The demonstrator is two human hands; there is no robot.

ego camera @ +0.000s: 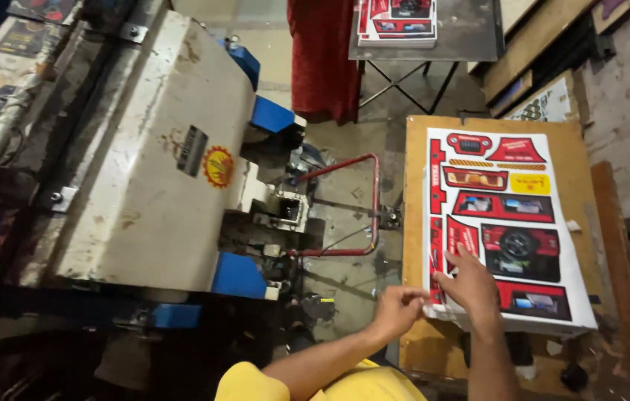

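Fingers (413,295) of the left hand (398,312) are pinched narrow at the near left corner of the top printed sheet (508,223), thumb and forefinger closed on its edge as far as can be seen. The right hand (471,286) lies flat just beside it, its fingers (454,256) spread and pressing down on the near left part of the same sheet. Both forearms reach in from the near edge, above a yellow garment (244,382).

This sheet is white with red, black and yellow printed panels, and it tops a stack of like sheets lying square on a wooden bench (415,186) at the right of the scene. The stack's near edge overhangs the bench a little.

To the left stands a large cream-coloured press machine (152,156) with blue parts, worn and stained, bearing a round yellow and red sticker. A red bent metal bar (371,200) juts out from it toward the bench, over the grey concrete floor (345,275).

Farther off, a second stack of printed sheets (398,21) rests on a small metal table (471,37) with crossed legs, beside a hanging red cloth (324,59).
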